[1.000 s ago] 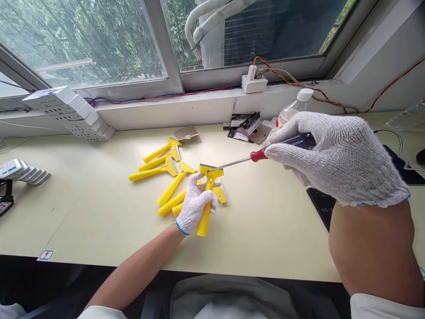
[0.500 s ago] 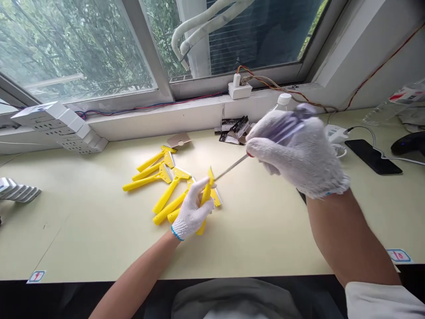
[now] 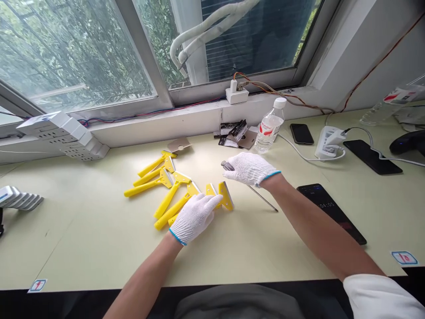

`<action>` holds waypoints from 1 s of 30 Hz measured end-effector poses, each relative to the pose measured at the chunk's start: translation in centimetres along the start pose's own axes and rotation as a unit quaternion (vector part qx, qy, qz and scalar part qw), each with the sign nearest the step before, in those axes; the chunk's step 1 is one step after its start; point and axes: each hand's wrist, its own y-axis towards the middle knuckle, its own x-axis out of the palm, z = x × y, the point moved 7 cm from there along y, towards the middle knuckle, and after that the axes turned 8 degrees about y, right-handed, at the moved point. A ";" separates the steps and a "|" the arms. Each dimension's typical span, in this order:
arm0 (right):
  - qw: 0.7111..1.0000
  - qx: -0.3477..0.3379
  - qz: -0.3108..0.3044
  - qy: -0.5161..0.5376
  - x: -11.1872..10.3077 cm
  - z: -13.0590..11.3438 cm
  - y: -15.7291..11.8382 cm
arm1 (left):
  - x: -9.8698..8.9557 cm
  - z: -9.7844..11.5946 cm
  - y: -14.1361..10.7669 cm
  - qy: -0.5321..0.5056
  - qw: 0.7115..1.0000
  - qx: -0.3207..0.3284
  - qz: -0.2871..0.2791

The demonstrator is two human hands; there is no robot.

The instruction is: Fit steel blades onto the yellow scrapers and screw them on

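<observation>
White knitted gloves cover both hands. My left hand (image 3: 195, 216) is closed around the handle of a yellow scraper (image 3: 226, 196), whose wide head points right, low over the table. Wrapped around the handle of a screwdriver (image 3: 264, 198) is my right hand (image 3: 249, 168); the metal shaft slants down to the right, its tip near the tabletop. Several more yellow scrapers (image 3: 168, 199) lie left of and partly under my left hand, their handles pointing down-left.
A water bottle (image 3: 269, 128) stands behind my right hand, beside torn black packaging (image 3: 234, 134). Phones (image 3: 332, 212), a white power strip (image 3: 327, 142) and cables lie right. White boxes (image 3: 66, 135) are stacked back left; a cardboard piece (image 3: 179, 145) lies behind the scrapers.
My right hand has come down and left, turning the screwdriver so its shaft points down-right, away from the scraper. The held scraper has tipped over to point right. The bottle and phones are uncovered.
</observation>
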 end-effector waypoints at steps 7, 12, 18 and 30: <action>0.997 0.052 0.063 -0.006 6.7 4.1 4.4 | -1.4 -4.2 -0.2 0.064 0.991 -0.121 -0.010; 0.988 0.042 0.148 0.011 9.3 3.9 5.8 | -2.3 -9.2 -1.5 0.140 0.950 -0.278 -0.021; 0.980 -0.005 0.193 0.046 9.7 4.0 6.1 | -1.7 -12.7 -2.5 0.211 0.911 -0.356 -0.013; 0.977 -0.019 0.207 0.049 9.4 3.9 6.2 | 0.4 -5.3 0.3 0.060 0.987 -0.151 0.010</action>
